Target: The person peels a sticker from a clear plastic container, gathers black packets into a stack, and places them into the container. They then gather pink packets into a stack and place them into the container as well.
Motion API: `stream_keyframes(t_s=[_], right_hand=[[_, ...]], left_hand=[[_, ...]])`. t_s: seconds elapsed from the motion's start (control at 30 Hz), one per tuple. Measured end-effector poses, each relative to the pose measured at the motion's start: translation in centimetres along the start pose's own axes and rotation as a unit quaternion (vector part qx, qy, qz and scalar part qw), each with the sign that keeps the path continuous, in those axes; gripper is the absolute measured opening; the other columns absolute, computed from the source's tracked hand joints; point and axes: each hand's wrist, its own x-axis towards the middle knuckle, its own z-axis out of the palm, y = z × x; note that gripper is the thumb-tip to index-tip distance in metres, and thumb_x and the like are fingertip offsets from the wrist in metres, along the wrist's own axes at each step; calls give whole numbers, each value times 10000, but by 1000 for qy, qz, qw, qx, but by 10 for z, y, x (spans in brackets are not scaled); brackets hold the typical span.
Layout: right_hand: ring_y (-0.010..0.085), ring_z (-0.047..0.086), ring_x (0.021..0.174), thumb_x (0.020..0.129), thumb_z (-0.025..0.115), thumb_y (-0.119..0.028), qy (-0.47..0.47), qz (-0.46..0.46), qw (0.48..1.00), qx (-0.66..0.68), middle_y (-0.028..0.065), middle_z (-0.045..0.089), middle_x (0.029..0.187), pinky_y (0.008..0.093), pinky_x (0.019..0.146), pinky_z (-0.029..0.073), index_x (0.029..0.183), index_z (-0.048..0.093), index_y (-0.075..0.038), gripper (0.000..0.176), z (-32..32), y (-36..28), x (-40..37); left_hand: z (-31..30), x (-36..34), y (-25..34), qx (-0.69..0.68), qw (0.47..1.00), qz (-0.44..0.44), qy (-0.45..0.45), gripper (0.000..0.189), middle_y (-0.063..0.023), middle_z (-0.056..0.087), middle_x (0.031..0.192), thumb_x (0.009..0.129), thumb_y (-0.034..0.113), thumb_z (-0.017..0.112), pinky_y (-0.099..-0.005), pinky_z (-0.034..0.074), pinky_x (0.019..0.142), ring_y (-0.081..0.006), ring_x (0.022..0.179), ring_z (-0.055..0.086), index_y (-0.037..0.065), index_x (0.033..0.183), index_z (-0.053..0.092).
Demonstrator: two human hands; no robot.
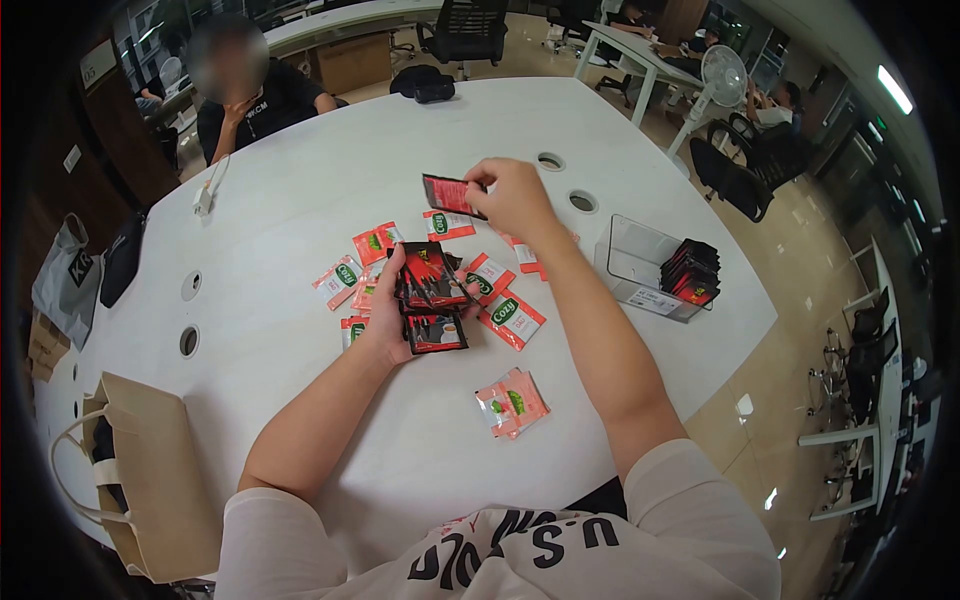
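Note:
My left hand point(387, 318) is closed around a bunch of black-and-red sachets point(424, 276), fanned out over the middle of the table. Farther forward, my right hand point(515, 200) pinches a single sachet point(446, 193) by its right end, held above the tabletop with its red printed face showing. Orange-and-white packets with a green "Cozy" label point(516, 318) lie scattered around and partly beneath my left hand. Nearer to me, a small pile of similar orange packets point(513, 402) rests on the table.
A clear plastic bin point(622, 262) at the right holds upright black sachets point(691, 271). On the white table point(300, 210) are cable holes, a white charger point(203, 200) and a black pouch point(432, 86). A beige bag point(165, 480) stands at the left. Across the table sits a person point(260, 120).

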Motion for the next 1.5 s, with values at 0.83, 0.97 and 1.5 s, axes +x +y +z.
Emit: stream_keyframes(t_s=[0.83, 0.97, 1.5], right_hand=[[302, 594, 1330, 649, 985, -188, -400, -52, 913, 62, 177, 540, 1547, 386, 1058, 539, 1315, 612, -32, 779, -26, -65, -31], [327, 614, 1305, 499, 1045, -152, -455, -24, 890, 27, 180, 604, 1430, 396, 1061, 529, 1460, 486, -18, 1119, -26, -87, -47], [382, 377, 1498, 584, 975, -178, -52, -370, 926, -44, 138, 370, 1651, 550, 1203, 402, 1555, 420, -143, 1119, -8, -92, -131]], left_hand=[[-32, 0, 1, 86, 993, 10, -78, 694, -174, 702, 1238, 858, 394, 700, -528, 629, 941, -336, 1044, 744, 46, 1433, 523], [-44, 0, -7, 183, 978, 11, -98, 673, -184, 696, 1239, 879, 276, 693, -447, 651, 901, -308, 1064, 749, 16, 1457, 465], [24, -78, 1, 539, 780, 304, -92, 855, -125, 631, 1281, 672, 84, 816, -376, 537, 1029, -210, 1173, 646, 3, 1444, 458]])
